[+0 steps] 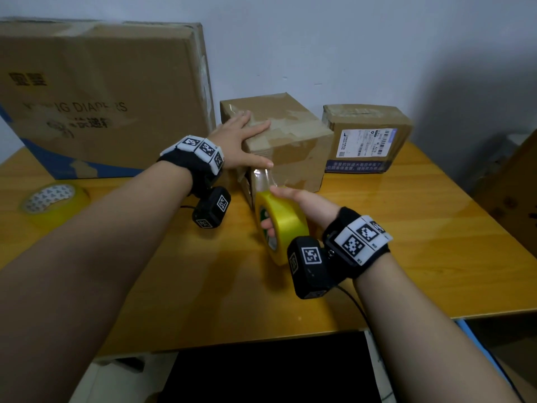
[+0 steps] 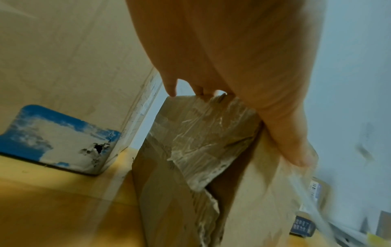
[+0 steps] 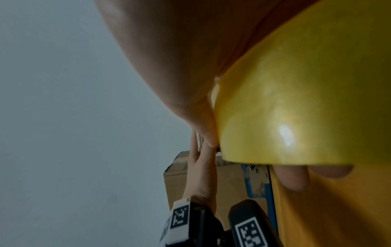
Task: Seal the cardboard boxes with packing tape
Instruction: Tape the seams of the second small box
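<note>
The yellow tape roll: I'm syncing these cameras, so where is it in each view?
Head: tape roll at centre, gripped by the right hand.
Left wrist: only a yellow sliver, bottom right corner; cannot tell.
Right wrist: fills the right half.
Shared landmark: the blue-edged big box.

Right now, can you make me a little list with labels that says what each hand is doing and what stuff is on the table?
left hand: lies flat on top of the small brown cardboard box, thumb pressing clear tape to its near side
right hand: grips the yellow roll of packing tape, fingers through its core
tape strip: stretched from the roll to the box
other boxes: big cardboard box with blue corner on the left; flat labelled cardboard box on the right
spare: second tape roll, lying flat
surface: wooden table
</note>
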